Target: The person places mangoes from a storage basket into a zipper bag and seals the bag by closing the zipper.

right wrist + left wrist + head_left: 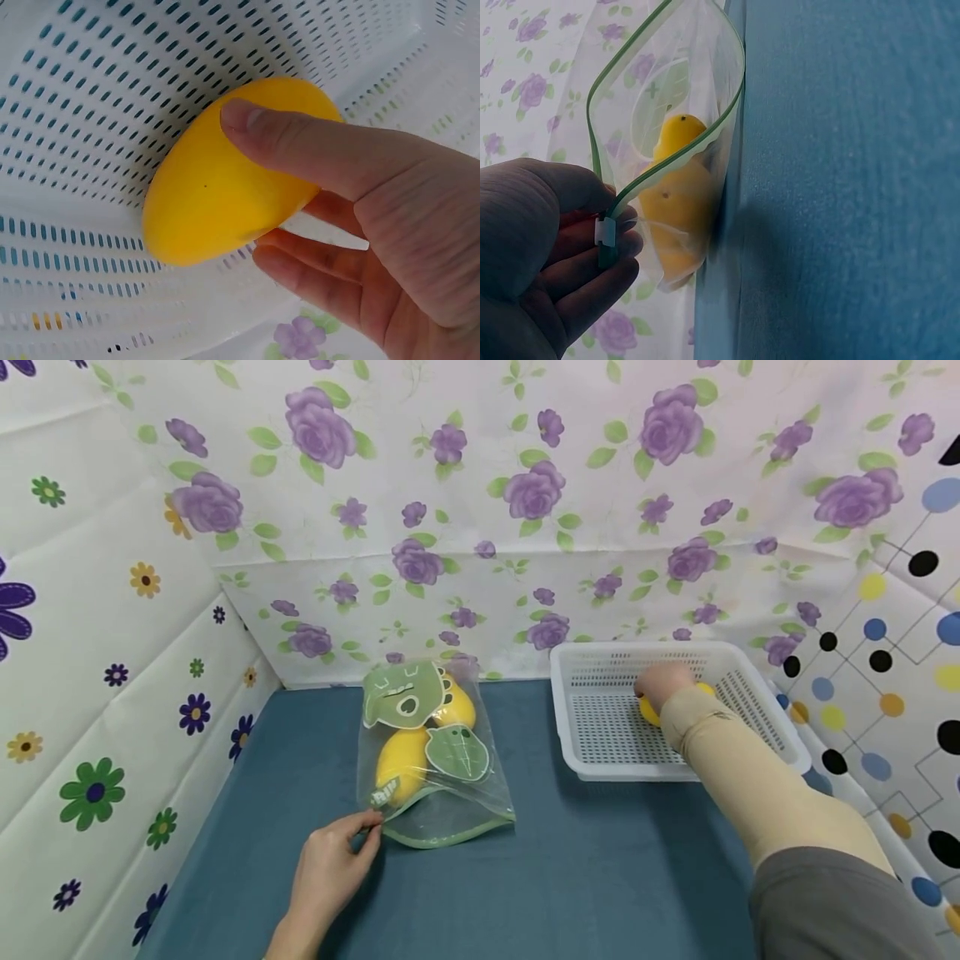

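On the left of the table in the head view lies a clear zip bag (438, 842) with green cartoon prints and a green-edged mouth, which gapes toward me. Two yellow mangoes (400, 762) show inside it. My left hand (332, 870) pinches the bag's near left corner, beside the white slider (605, 232). Over in the white basket (637, 648), my right hand (664, 683) grips another yellow mango (217, 191), thumb on top and fingers beneath. In the head view that hand and sleeve hide much of this mango.
The perforated basket stands at the back right of the blue table (570, 877), close to the dotted side sheet (885, 710). A flowered sheet (487, 585) rises behind, and another sheet (97, 693) borders the left side.
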The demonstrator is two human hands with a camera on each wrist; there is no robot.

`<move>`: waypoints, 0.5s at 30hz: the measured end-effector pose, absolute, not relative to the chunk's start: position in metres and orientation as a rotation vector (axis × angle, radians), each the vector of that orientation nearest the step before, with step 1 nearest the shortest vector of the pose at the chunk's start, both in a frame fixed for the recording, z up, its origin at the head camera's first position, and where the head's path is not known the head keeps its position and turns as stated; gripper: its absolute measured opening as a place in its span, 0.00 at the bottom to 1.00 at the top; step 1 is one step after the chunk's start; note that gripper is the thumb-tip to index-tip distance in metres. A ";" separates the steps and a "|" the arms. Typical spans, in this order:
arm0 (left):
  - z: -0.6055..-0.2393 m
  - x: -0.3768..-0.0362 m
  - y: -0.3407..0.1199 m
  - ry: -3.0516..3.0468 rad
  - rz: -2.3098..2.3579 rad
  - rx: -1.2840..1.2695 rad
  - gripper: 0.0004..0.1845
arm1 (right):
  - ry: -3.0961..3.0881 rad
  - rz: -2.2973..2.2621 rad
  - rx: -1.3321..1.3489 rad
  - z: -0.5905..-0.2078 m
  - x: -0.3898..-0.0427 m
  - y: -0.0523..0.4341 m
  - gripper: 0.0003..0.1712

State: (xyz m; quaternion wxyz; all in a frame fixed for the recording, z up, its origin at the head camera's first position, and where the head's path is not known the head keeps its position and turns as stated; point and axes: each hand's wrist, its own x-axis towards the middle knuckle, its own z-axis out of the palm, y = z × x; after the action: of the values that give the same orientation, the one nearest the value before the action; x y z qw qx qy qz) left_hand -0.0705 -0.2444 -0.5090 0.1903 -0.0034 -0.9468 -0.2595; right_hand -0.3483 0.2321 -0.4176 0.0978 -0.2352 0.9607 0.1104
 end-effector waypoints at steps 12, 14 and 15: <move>-0.508 -0.070 -0.245 -2.641 -0.750 -0.022 0.09 | 2.709 0.595 -0.754 -0.418 -0.358 0.223 0.10; -0.508 -0.070 -0.245 -2.635 -0.747 -0.028 0.10 | 2.708 0.589 -0.727 -0.417 -0.358 0.222 0.08; -0.508 -0.071 -0.245 -2.632 -0.745 -0.032 0.10 | 2.709 0.578 -0.715 -0.418 -0.358 0.222 0.06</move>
State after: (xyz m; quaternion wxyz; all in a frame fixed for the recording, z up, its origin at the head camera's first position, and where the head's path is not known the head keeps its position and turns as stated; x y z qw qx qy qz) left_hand -0.0706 -0.2446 -0.5077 0.2016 -0.0114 -0.9423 -0.2668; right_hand -0.3578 0.2223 -0.4176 0.1400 -0.2475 0.9376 0.2000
